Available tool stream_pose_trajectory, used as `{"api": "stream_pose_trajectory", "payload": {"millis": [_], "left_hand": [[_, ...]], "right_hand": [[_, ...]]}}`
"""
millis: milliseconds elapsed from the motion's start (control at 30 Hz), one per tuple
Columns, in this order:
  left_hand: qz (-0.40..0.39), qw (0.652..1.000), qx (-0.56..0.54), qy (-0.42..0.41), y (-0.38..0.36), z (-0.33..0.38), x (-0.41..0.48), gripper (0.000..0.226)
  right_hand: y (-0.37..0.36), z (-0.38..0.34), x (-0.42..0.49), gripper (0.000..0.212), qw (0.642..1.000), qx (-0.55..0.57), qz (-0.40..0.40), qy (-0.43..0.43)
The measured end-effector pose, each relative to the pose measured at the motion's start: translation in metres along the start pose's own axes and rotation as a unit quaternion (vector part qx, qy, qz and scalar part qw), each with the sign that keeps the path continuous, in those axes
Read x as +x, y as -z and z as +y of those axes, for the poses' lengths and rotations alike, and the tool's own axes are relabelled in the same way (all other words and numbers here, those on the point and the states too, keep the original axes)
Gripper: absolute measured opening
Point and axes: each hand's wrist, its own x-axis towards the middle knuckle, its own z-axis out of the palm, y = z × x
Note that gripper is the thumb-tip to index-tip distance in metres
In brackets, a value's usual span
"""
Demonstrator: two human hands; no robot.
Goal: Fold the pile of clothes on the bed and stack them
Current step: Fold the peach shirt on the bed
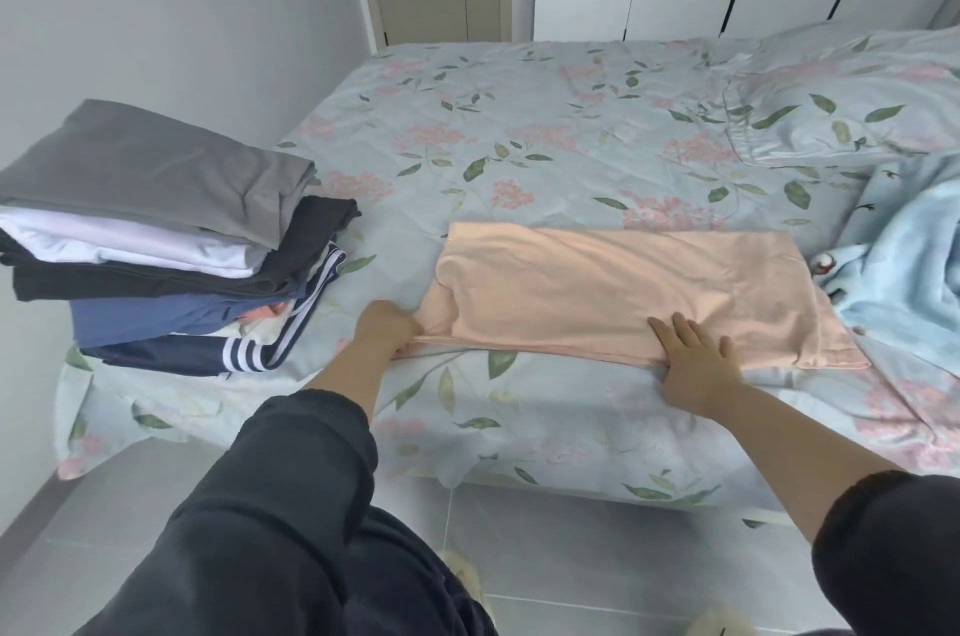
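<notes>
- The plain peach-pink cotton garment (613, 292) has no print.
- The thin floral bed sheet (467, 131) is pale blue, strewn with pink blossom clusters and green leaves.
- The stack of folded clothes (156, 168) runs grey on top, then white, charcoal, mid-blue, and navy with white stripes.
- The fluffy fleece blanket (904, 272) is light blue.
- The person's long fabric sleeves (291, 505) are dark charcoal.
- The square floor tiles (597, 557) are pale grey.

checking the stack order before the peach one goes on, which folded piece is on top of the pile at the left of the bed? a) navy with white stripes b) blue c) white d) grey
d: the grey garment lies on top of the stack, with the white piece right under it and the navy striped one at the bottom.
</notes>
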Motion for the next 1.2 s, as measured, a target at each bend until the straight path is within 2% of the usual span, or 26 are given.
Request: {"api": "stream_pose_trajectory", "payload": {"millis": [33, 100, 167, 233, 267, 333, 367, 500, 600, 633, 700, 767, 833, 867, 933, 967, 1033, 1100, 1167, 1200], "left_hand": [[0.02, 0.996, 0.082, -0.034, -0.001, -0.002, 0.002, 0.024], [0.101, 0.973, 0.148, -0.145, -0.01, 0.002, -0.002, 0.046], [0.166, 0.922, 0.163, -0.311, -0.023, 0.011, -0.009, 0.047], [0.106, 0.858, 0.223, -0.45, -0.034, 0.014, -0.013, 0.046], [0.06, 0.828, 0.266, -0.49, -0.037, 0.012, -0.013, 0.044], [0.015, 0.785, 0.332, -0.523, -0.041, 0.006, -0.012, 0.032], [0.025, 0.781, 0.342, -0.522, -0.042, 0.006, -0.013, 0.026], [0.098, 0.808, 0.405, -0.418, -0.038, 0.022, -0.013, 0.039], [0.152, 0.81, 0.423, -0.377, -0.054, 0.044, -0.016, 0.031], [0.147, 0.808, 0.411, -0.395, -0.064, 0.051, -0.019, 0.028], [0.088, 0.806, 0.361, -0.461, -0.092, 0.063, -0.026, 0.036], [0.016, 0.826, 0.308, -0.471, -0.12, 0.069, -0.037, 0.047], [-0.001, 0.858, 0.314, -0.406, -0.143, 0.066, -0.043, 0.052], [0.004, 0.868, 0.327, -0.373, -0.15, 0.061, -0.043, 0.054], [0.017, 0.872, 0.347, -0.346, -0.156, 0.053, -0.042, 0.057], [0.02, 0.868, 0.354, -0.348, -0.156, 0.051, -0.041, 0.058], [0.015, 0.859, 0.366, -0.357, -0.153, 0.051, -0.04, 0.06], [0.024, 0.861, 0.356, -0.361, -0.15, 0.059, -0.038, 0.055], [0.066, 0.868, 0.327, -0.368, -0.149, 0.075, -0.036, 0.044], [0.084, 0.87, 0.315, -0.369, -0.149, 0.086, -0.034, 0.04]], "right_hand": [[0.0, -0.001, -0.001, 0.077, 1.0, -0.004, 0.001, 0.0], [0.002, -0.001, -0.002, 0.078, 1.0, -0.009, 0.0, 0.003], [0.005, -0.001, -0.003, 0.08, 1.0, -0.011, -0.001, 0.008], [0.008, 0.001, -0.003, 0.082, 1.0, -0.01, -0.001, 0.016], [0.01, 0.002, -0.003, 0.082, 1.0, -0.006, 0.001, 0.021], [0.012, 0.004, -0.003, 0.079, 1.0, 0.0, 0.013, 0.028], [0.012, 0.007, -0.004, 0.076, 0.999, 0.003, 0.03, 0.027], [0.01, 0.022, -0.012, 0.039, 0.987, -0.053, 0.146, 0.028], [0.01, 0.029, -0.015, 0.025, 0.98, 0.008, 0.177, 0.094], [0.013, 0.03, -0.016, 0.022, 0.976, 0.04, 0.179, 0.12], [0.021, 0.029, -0.016, 0.021, 0.969, 0.084, 0.175, 0.152], [0.026, 0.03, -0.014, 0.019, 0.969, 0.106, 0.159, 0.158], [0.026, 0.037, -0.011, 0.016, 0.973, 0.118, 0.166, 0.107], [0.026, 0.044, -0.009, 0.018, 0.975, 0.13, 0.172, 0.051], [0.027, 0.058, -0.008, 0.023, 0.975, 0.131, 0.16, -0.075], [0.029, 0.061, -0.008, 0.023, 0.978, 0.097, 0.136, -0.125], [0.034, 0.059, -0.003, 0.027, 0.982, 0.002, 0.084, -0.171], [0.041, 0.046, 0.004, 0.028, 0.982, -0.071, 0.106, -0.136], [0.039, 0.033, 0.014, 0.031, 0.983, -0.085, 0.161, -0.017], [0.036, 0.028, 0.018, 0.038, 0.985, -0.067, 0.149, 0.055]]}}
